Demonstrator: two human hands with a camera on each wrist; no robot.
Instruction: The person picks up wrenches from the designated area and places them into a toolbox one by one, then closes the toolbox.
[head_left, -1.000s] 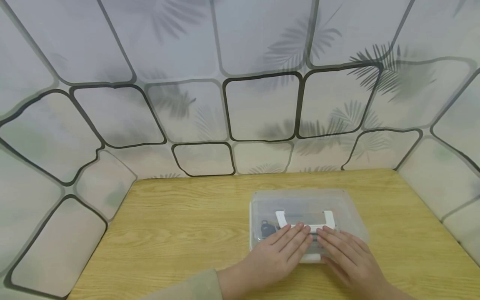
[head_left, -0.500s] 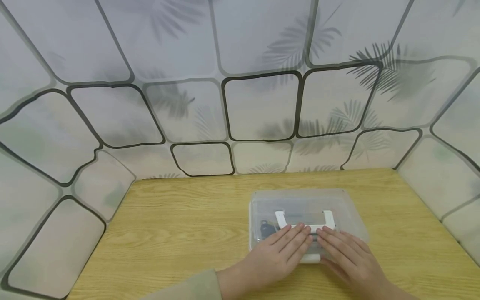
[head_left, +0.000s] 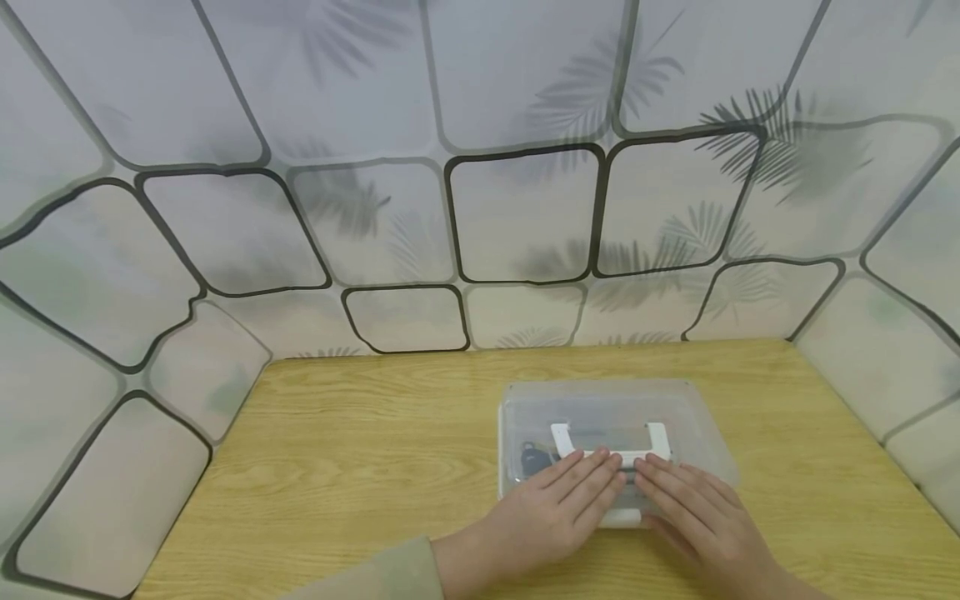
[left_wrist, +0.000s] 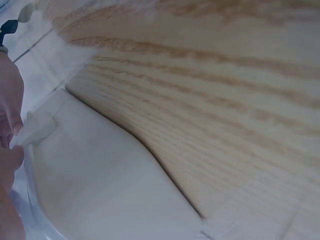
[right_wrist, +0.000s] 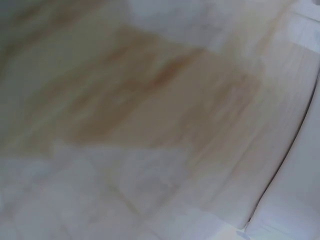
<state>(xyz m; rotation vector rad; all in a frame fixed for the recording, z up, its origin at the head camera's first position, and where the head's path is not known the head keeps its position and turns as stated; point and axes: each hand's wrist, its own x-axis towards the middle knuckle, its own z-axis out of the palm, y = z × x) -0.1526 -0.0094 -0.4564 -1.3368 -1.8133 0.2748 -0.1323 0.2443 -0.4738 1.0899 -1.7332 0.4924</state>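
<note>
A clear plastic storage box (head_left: 600, 400) with its lid on lies flat on the table, right of centre in the head view. Across the lid runs a white handle (head_left: 657, 437). At the front edge is a white latch (head_left: 621, 518). My left hand (head_left: 551, 508) rests on the lid's front left, straight fingers reaching the handle. Mirroring it, my right hand (head_left: 705, 517) lies on the front right with fingers extended and its thumb low by the front edge. Through the lid shows a dark item (head_left: 534, 457), its kind unclear. The left wrist view catches the box's pale side (left_wrist: 100, 175).
The wood-grain table (head_left: 360, 450) extends left of the box and behind it. A patterned fabric wall (head_left: 525, 217) encloses the back and both sides. In the blurry right wrist view, the box's side (right_wrist: 295, 190) is at the lower right.
</note>
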